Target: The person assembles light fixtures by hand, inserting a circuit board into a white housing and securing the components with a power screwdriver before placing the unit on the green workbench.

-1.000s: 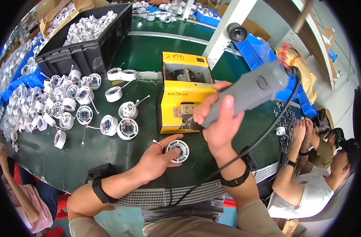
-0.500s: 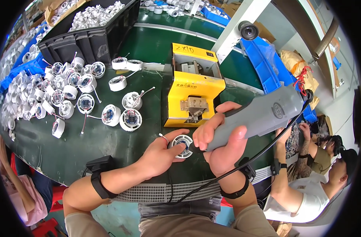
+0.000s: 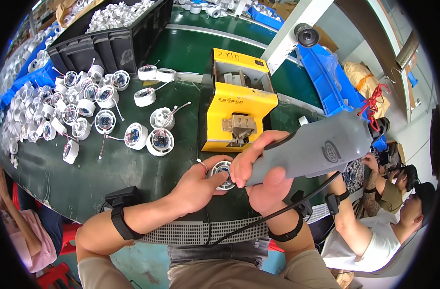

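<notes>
Grey handheld tool (image 3: 316, 147): in the head view, you have brought its front end leftward since the earlier frames, to the white round housing (image 3: 221, 167).
Right hand (image 3: 264, 192): yours is wrapped around that front end, below the yellow machine (image 3: 241, 107); your fingers hide whether the tip touches the housing.
Left hand (image 3: 196, 183): you grip the white round housing just nearer you than the yellow machine, thumb on its face.
White wired housings (image 3: 106, 120): many lie left of the yellow machine.
Black bin (image 3: 95, 50): farther back, left of the yellow machine.
</notes>
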Available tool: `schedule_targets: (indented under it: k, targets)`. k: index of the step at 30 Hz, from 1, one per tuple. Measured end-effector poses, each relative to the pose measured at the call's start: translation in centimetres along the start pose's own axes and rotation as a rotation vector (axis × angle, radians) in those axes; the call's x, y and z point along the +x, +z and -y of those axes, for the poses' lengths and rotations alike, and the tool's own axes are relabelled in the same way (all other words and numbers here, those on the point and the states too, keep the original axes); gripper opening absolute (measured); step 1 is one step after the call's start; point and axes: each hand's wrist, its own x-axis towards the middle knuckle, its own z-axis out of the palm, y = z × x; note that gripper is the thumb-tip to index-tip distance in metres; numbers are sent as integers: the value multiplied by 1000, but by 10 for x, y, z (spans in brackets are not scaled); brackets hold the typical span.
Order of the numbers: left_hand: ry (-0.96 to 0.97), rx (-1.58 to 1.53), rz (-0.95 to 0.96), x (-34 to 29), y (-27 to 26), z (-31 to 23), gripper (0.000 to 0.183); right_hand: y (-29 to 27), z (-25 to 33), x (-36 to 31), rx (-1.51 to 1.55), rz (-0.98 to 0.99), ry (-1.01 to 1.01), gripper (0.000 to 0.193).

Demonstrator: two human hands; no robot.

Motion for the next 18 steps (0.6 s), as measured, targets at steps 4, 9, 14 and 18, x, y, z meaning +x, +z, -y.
schedule_targets:
  k: [4,9,14,18]
  targets:
    - [2,33,6,0,0,2,38,-1,-1,-2,63,46,41,69]
    - [49,368,-13,-16,-8,-15,42,-9,5,-4,146,71,-9,76]
    - [166,648,-406,-65,-58,-40,31,-60,-15,-20,33,114,12,88]
    - [284,948,-1113,-120,-130,-14,32,-103,-10,-11,-432,-40,-196,71]
